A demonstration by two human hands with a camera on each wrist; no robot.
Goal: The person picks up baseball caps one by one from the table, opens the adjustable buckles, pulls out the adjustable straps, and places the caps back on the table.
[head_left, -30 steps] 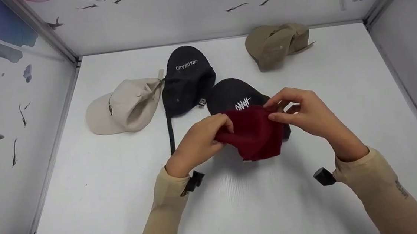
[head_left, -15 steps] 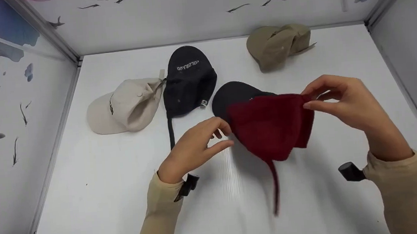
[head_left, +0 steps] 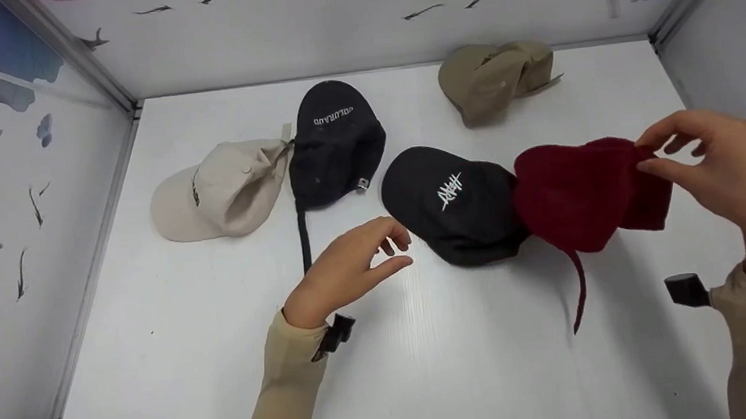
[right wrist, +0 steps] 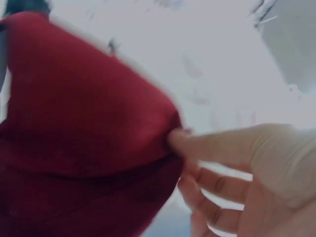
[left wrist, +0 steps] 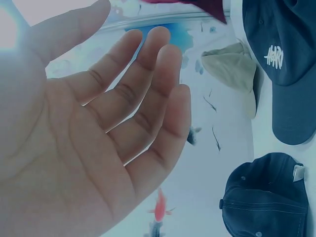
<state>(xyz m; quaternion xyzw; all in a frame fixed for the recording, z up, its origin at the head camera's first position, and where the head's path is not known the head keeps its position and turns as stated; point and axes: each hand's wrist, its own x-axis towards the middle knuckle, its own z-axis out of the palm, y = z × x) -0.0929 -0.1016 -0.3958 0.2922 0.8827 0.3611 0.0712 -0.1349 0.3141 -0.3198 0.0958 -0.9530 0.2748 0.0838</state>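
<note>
A dark red cap (head_left: pixel 571 187) hangs from my right hand (head_left: pixel 722 168), whose thumb and fingertips pinch its edge; a thin strap dangles from its lower side. The same red cap (right wrist: pixel 89 108) fills much of the right wrist view, partly blurred. My left hand (head_left: pixel 351 271) hovers above the white table with loosely bent fingers and nothing in its grasp. In the left wrist view its palm and spread fingers face the camera. Between the hands lies a black cap (head_left: pixel 459 203) with white lettering, its right end overlapped in view by the red one.
Left of centre, a navy cap (head_left: pixel 338 145) with a long strap lies against a cream cap (head_left: pixel 225 191). A khaki cap (head_left: pixel 496 83) sits near the back edge. White panels with fish prints wall in the table (head_left: pixel 224 354).
My right hand has carried the red cap rightward, uncovering the black cap's lettering. My left hand has let go of the red cap and drawn slightly away from it.
</note>
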